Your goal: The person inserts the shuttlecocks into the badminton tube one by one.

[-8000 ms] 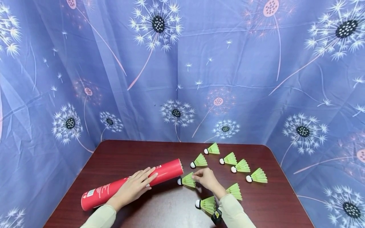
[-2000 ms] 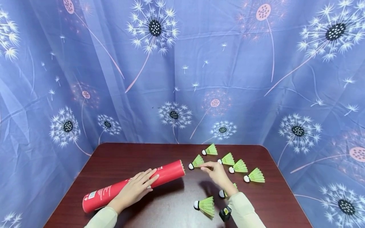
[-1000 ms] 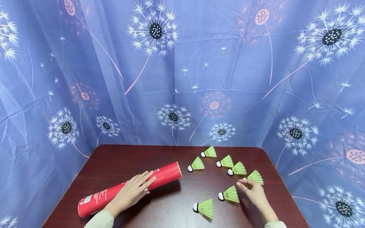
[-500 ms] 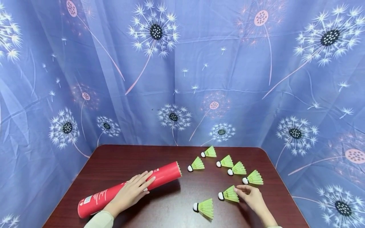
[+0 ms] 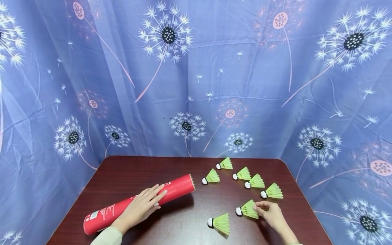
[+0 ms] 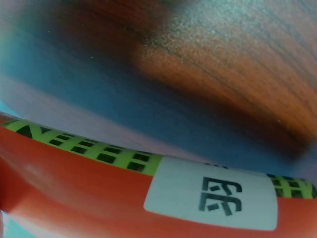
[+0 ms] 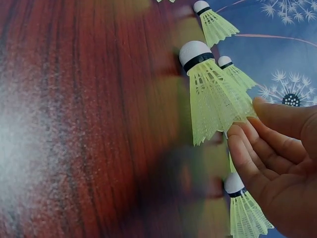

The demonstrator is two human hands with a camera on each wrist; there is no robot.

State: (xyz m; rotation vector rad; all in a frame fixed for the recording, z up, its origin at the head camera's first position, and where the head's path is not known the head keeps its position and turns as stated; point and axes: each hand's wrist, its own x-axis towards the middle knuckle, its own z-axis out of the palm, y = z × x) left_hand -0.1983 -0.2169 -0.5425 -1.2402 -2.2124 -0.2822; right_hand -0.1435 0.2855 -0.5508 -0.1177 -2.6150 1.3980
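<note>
My left hand (image 5: 139,207) lies across a long red shuttlecock tube (image 5: 179,187) and holds it, fingers over the top. The tube slants on the table, its open end toward the right; what is inside cannot be seen. In the left wrist view the red tube (image 6: 89,183) shows a yellow-green band and a white label. My right hand (image 5: 271,214) pinches the skirt edge of a yellow-green shuttlecock (image 5: 247,209) between thumb and fingertips. The right wrist view shows that shuttlecock (image 7: 213,94) with its white cork pointing away from the right hand (image 7: 277,148).
Another shuttlecock (image 5: 221,224) lies near the front, left of the pinched one. Several more, including one shuttlecock (image 5: 212,176) beyond the tube's mouth and another shuttlecock (image 5: 273,191) at right, lie farther back on the dark wooden table (image 5: 137,166). A blue dandelion-print curtain (image 5: 208,51) surrounds the table.
A shuttlecock at the tube's mouth eight seconds ago is out of sight. My right hand has moved right and toward me, and now pinches another shuttlecock, slightly shifted. The left hand stays on the tube.
</note>
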